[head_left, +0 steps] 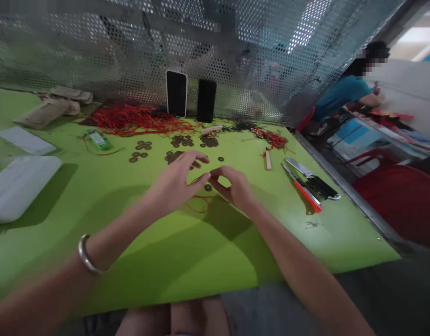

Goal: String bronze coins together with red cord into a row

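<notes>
My left hand (pixel 178 179) is above the table with its thumb and index finger apart. Its thumb tip meets the fingertips of my right hand (pixel 236 186), which are pinched together; what lies between them is too small to see clearly. A thin red cord (pixel 200 211) loops on the table below and runs up towards both hands. One round, dark washer-like disc with a centre hole (pixel 208 187) shows between the hands. Another loose disc (pixel 221 159) lies just beyond them. Part of a disc pile (pixel 172 157) is hidden behind my left hand.
Groups of discs (pixel 141 145) and a heap of red cords (pixel 130 119) lie farther back. Two phones (pixel 177 93) lean on a perforated metal screen. At right are a red-handled knife (pixel 307 196), a brush (pixel 318 182) and a lighter (pixel 268 158). A co-worker (pixel 348 91) sits beyond.
</notes>
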`<state>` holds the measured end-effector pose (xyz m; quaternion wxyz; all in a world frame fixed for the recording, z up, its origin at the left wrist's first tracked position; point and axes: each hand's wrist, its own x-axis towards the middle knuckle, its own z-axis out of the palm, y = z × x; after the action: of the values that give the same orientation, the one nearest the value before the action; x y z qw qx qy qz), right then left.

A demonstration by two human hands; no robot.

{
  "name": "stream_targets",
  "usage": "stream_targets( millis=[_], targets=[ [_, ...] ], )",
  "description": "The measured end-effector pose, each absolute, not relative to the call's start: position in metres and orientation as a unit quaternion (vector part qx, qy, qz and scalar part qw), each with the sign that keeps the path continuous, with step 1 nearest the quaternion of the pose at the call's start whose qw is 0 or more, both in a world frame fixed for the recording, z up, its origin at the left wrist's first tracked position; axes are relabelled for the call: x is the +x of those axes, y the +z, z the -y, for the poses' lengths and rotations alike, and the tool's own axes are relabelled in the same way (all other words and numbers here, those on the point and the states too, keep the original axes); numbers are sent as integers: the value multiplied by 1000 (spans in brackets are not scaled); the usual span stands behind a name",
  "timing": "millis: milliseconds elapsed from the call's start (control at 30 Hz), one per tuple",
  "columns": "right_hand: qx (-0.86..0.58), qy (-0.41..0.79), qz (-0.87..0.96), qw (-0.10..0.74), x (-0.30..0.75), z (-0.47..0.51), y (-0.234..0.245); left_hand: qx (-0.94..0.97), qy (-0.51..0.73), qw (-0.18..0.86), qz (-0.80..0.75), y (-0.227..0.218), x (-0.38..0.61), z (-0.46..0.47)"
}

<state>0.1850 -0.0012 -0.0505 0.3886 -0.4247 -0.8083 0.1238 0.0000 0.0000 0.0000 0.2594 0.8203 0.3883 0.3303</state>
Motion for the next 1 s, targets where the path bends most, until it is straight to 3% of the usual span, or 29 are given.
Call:
stream_targets(
  millis=[100, 267, 533, 1000],
  targets=[
    [-412, 91, 811, 406, 184, 2, -52, 801, 284, 326, -414, -19, 0, -12],
    [-410, 79, 820, 390, 182, 2, -56, 783, 283, 347, -431, -29, -3, -7],
    [-512, 101, 829, 202, 188, -1, -63, 744, 374, 295, -469, -28, -19, -7],
    [-552, 203, 791, 166, 185, -4, -62, 784, 374, 228, -440, -33, -14, 3]
  ],
)
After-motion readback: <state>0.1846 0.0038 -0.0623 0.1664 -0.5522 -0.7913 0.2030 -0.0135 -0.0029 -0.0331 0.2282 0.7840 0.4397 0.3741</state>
